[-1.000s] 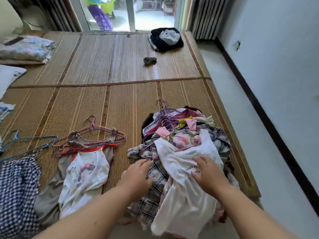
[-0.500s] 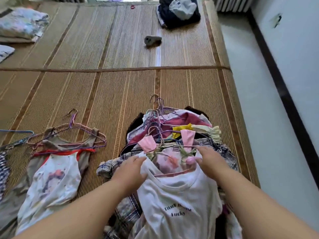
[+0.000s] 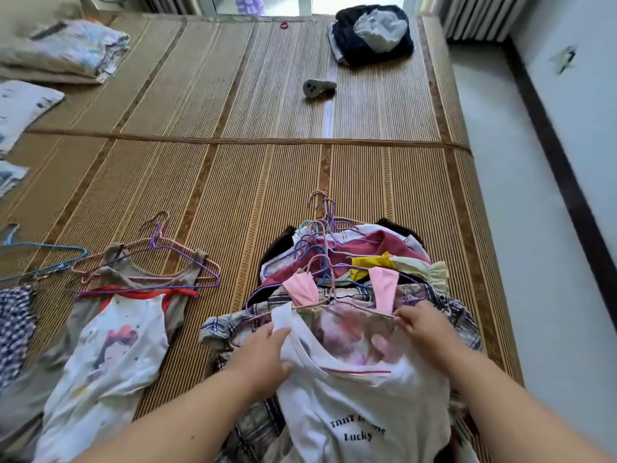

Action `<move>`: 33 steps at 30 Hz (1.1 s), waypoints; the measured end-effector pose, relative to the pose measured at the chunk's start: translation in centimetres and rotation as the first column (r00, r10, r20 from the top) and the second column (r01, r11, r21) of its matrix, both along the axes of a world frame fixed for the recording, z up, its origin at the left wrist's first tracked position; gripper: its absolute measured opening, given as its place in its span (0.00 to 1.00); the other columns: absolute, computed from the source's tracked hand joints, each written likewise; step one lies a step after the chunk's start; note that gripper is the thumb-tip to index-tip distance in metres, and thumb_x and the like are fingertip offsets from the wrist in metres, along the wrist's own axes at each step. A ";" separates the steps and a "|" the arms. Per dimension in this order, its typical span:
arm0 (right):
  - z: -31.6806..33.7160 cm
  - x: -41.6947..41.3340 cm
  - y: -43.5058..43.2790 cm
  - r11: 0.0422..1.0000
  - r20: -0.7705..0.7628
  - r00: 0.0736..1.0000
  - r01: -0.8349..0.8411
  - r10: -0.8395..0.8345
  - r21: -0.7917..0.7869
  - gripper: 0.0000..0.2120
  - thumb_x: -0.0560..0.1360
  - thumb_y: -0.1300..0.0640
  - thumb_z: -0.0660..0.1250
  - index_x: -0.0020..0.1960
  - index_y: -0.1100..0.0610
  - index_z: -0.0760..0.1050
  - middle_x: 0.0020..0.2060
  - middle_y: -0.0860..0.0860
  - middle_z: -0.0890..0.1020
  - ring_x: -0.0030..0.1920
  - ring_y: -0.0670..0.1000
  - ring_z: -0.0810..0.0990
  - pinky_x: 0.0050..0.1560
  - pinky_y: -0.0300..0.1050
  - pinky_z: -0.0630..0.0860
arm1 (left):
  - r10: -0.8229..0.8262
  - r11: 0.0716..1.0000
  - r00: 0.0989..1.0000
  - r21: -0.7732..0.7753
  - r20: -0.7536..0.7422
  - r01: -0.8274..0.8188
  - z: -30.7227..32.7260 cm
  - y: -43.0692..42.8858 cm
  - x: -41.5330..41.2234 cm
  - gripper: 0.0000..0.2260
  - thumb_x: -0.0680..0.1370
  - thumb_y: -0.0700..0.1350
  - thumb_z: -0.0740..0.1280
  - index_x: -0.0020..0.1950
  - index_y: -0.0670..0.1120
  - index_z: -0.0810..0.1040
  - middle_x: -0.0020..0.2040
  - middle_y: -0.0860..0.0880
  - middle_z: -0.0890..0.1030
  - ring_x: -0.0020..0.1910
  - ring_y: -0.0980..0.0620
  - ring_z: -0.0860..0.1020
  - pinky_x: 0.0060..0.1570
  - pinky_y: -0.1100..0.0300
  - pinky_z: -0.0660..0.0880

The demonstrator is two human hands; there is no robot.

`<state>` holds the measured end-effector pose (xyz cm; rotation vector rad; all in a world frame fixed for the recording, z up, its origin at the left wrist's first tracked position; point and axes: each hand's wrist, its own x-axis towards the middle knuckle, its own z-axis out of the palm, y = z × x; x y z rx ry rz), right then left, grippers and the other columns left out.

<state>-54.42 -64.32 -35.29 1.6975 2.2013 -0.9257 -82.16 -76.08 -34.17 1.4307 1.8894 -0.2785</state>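
The white T-shirt [image 3: 360, 406], printed with dark lettering, is found at 6 o'clock on top of a heap of hung clothes [image 3: 350, 248] that reaches toward 12 o'clock. The grip of the left hand [image 3: 263, 357] is closed on the shirt's collar edge at 7 o'clock of the heap. The grip of the right hand [image 3: 422, 327] is pinched on the end of a pale pink hanger [image 3: 367, 310] at the shirt's other shoulder. A cluster of hanger hooks, too tangled to be counted, is gathered at the heap's 12 o'clock end, and two pink straps [image 3: 302, 289] are seen just below it.

A second pile is laid at 8 o'clock, topped by a printed white vest [image 3: 113, 345] with several loose pink and purple hangers [image 3: 187, 259] across it. Blue hangers [image 3: 50, 248] and a checked garment [image 3: 16, 315] are placed at 9 o'clock. One dark bundle [image 3: 370, 35] and one small grey object [image 3: 319, 86] are set at 1 o'clock, and folded bedding [image 3: 66, 48] at 10 o'clock.

Everything is carried by a woven mat [image 3: 200, 195] in two sections. Its bare middle lies between the piles and the far items. Its right edge runs just beside the heap at 3 o'clock, bordered by a strip of pale floor [image 3: 521, 228].
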 end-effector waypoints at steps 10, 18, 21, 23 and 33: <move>17.9 -2.1 -8.9 0.978 -0.230 0.973 0.019 0.031 0.209 0.06 0.76 0.53 0.66 0.41 0.47 0.78 0.36 0.42 0.77 0.39 0.38 0.74 0.38 0.30 0.67 | 0.035 0.972 0.997 0.229 0.072 -0.051 9.0 -4.5 -5.4 0.32 0.79 0.53 0.61 0.77 0.57 0.45 0.78 0.53 0.47 0.77 0.47 0.49 0.74 0.44 0.53; 27.6 -9.0 -19.3 0.963 -0.370 0.929 0.118 -0.020 0.243 0.07 0.75 0.53 0.67 0.38 0.47 0.79 0.34 0.44 0.81 0.37 0.43 0.77 0.41 0.45 0.74 | -0.041 0.848 0.929 0.505 0.369 -0.163 17.8 -14.9 -15.1 0.08 0.81 0.52 0.59 0.49 0.66 0.74 0.47 0.59 0.79 0.47 0.59 0.76 0.48 0.55 0.75; 29.3 -13.8 -22.3 0.955 -0.420 0.907 0.102 0.026 0.279 0.12 0.75 0.55 0.67 0.35 0.44 0.77 0.33 0.44 0.80 0.36 0.43 0.77 0.40 0.41 0.71 | -0.052 0.815 0.943 0.560 0.328 -0.150 20.8 -19.4 -20.5 0.09 0.80 0.56 0.58 0.41 0.62 0.72 0.37 0.58 0.77 0.38 0.63 0.74 0.37 0.59 0.69; 29.8 -17.6 -23.8 0.955 -0.440 0.896 0.072 0.066 0.289 0.12 0.75 0.56 0.67 0.35 0.44 0.76 0.32 0.46 0.79 0.35 0.46 0.76 0.41 0.46 0.71 | -0.026 0.775 0.956 0.609 0.292 -0.165 22.6 -22.5 -24.3 0.11 0.79 0.59 0.58 0.39 0.59 0.72 0.34 0.56 0.75 0.35 0.62 0.73 0.35 0.58 0.66; 29.9 -32.5 -27.2 0.965 -0.503 0.845 -0.053 0.180 0.255 0.09 0.77 0.56 0.64 0.39 0.49 0.76 0.32 0.47 0.77 0.33 0.45 0.73 0.32 0.33 0.67 | 0.201 0.673 0.957 0.680 0.208 -0.289 26.2 -31.1 -37.6 0.12 0.76 0.60 0.55 0.44 0.58 0.75 0.41 0.52 0.80 0.40 0.51 0.77 0.41 0.52 0.73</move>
